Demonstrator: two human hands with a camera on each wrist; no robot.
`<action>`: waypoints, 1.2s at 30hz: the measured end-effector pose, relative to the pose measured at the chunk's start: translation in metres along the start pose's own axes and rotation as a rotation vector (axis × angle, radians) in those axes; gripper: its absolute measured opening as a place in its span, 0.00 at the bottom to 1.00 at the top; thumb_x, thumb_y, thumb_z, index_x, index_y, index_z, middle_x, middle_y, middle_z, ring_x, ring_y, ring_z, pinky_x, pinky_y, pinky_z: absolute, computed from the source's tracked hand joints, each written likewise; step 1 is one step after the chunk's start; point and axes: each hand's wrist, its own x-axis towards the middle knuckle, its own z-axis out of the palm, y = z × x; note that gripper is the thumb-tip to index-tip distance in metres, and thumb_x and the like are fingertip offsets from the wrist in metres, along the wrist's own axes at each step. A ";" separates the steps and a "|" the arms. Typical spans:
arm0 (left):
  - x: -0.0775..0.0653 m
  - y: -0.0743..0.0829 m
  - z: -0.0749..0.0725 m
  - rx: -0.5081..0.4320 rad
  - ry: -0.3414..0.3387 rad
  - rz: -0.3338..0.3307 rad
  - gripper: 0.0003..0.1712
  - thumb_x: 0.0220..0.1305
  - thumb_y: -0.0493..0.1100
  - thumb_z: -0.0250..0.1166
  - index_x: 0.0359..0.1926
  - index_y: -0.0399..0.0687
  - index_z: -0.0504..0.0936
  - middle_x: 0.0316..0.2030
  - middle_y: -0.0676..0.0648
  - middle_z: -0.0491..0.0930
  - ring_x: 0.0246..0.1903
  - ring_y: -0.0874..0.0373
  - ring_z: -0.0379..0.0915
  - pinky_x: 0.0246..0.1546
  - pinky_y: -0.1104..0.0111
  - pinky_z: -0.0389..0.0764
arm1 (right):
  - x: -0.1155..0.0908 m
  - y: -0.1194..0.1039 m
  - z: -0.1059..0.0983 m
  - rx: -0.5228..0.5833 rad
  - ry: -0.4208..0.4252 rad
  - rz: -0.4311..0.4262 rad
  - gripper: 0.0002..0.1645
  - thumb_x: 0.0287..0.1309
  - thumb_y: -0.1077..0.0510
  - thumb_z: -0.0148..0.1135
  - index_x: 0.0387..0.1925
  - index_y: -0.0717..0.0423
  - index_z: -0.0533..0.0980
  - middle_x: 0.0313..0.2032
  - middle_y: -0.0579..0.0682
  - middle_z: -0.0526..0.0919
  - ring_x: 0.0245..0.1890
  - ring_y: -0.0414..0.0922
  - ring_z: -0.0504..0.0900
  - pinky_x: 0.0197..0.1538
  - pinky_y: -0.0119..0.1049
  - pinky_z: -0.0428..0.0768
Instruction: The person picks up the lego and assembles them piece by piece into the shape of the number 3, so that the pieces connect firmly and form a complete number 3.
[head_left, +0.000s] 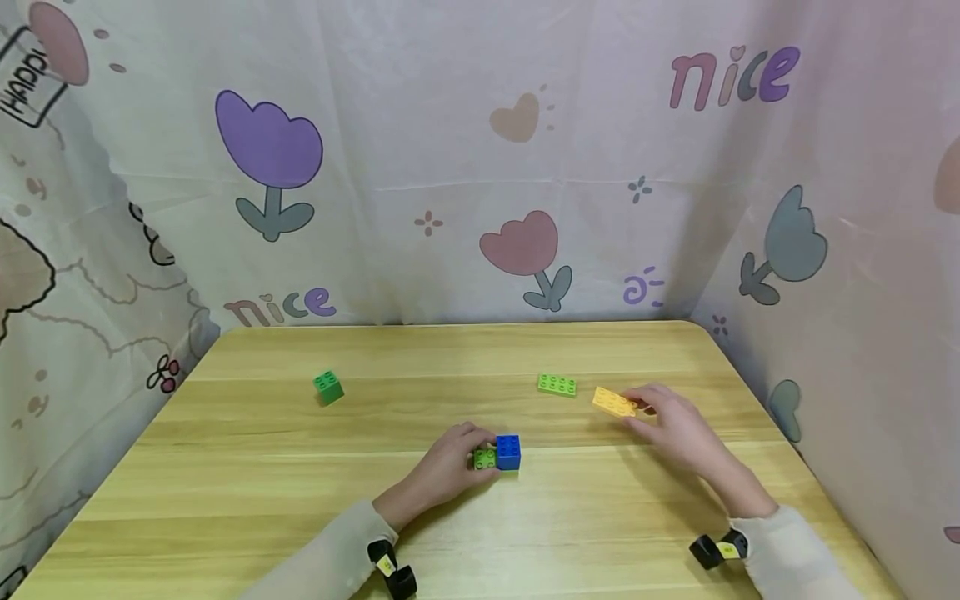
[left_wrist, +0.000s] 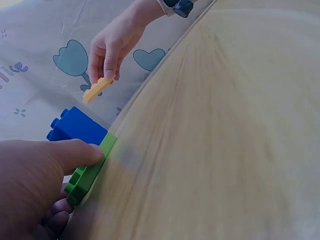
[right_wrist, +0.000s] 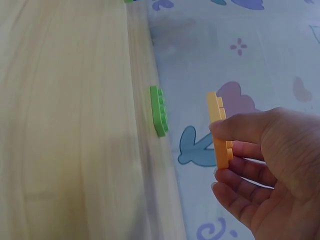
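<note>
Left hand (head_left: pixel 450 458) grips a light green plate (head_left: pixel 484 457) with a blue brick (head_left: pixel 508 452) stacked on its right end, near the middle of the bench (head_left: pixel 225 467). Right hand (head_left: pixel 671 421) pinches a yellow plate (head_left: pixel 613 402), raised off the bench, long axis running left-right, just right of a flat green plate (head_left: pixel 557 384). A dark green brick (head_left: pixel 328 387) sits well apart at far left; open wood lies along the near edge.

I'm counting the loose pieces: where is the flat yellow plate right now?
In the head view the yellow plate is on the table's right side, pinched in the grip of the right hand, just right of the flat light-green plate.
</note>
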 end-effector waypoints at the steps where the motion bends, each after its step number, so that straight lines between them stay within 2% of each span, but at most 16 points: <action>1: 0.000 0.000 0.000 0.002 -0.001 0.000 0.24 0.58 0.51 0.73 0.53 0.48 0.81 0.41 0.55 0.76 0.41 0.60 0.71 0.42 0.63 0.75 | 0.001 -0.002 0.001 0.002 -0.001 -0.010 0.22 0.56 0.60 0.71 0.52 0.61 0.79 0.45 0.54 0.80 0.41 0.51 0.80 0.45 0.50 0.79; 9: 0.001 0.001 0.001 0.013 -0.006 -0.008 0.24 0.58 0.51 0.73 0.53 0.48 0.81 0.42 0.55 0.77 0.43 0.59 0.71 0.44 0.62 0.75 | 0.009 -0.017 0.008 0.037 -0.021 -0.093 0.21 0.56 0.62 0.71 0.52 0.60 0.79 0.45 0.51 0.80 0.41 0.49 0.80 0.44 0.47 0.80; 21: 0.001 0.001 0.001 0.018 -0.007 -0.006 0.24 0.58 0.52 0.72 0.53 0.47 0.80 0.42 0.55 0.77 0.43 0.59 0.70 0.44 0.63 0.75 | 0.019 -0.041 0.020 0.091 -0.054 -0.200 0.23 0.56 0.59 0.71 0.53 0.58 0.79 0.47 0.48 0.80 0.42 0.45 0.80 0.45 0.45 0.80; 32: 0.002 0.000 0.001 -0.001 -0.012 -0.015 0.24 0.58 0.51 0.73 0.52 0.47 0.80 0.43 0.55 0.77 0.44 0.59 0.70 0.45 0.62 0.75 | 0.027 -0.064 0.030 0.165 -0.154 -0.245 0.23 0.57 0.58 0.70 0.55 0.55 0.79 0.45 0.45 0.79 0.42 0.45 0.79 0.46 0.43 0.81; 36: 0.003 0.000 0.001 -0.002 -0.006 -0.010 0.23 0.57 0.51 0.73 0.51 0.48 0.80 0.42 0.54 0.78 0.43 0.59 0.70 0.45 0.62 0.75 | 0.029 -0.073 0.033 0.195 -0.193 -0.273 0.22 0.57 0.57 0.70 0.54 0.53 0.79 0.47 0.45 0.80 0.43 0.45 0.80 0.46 0.44 0.81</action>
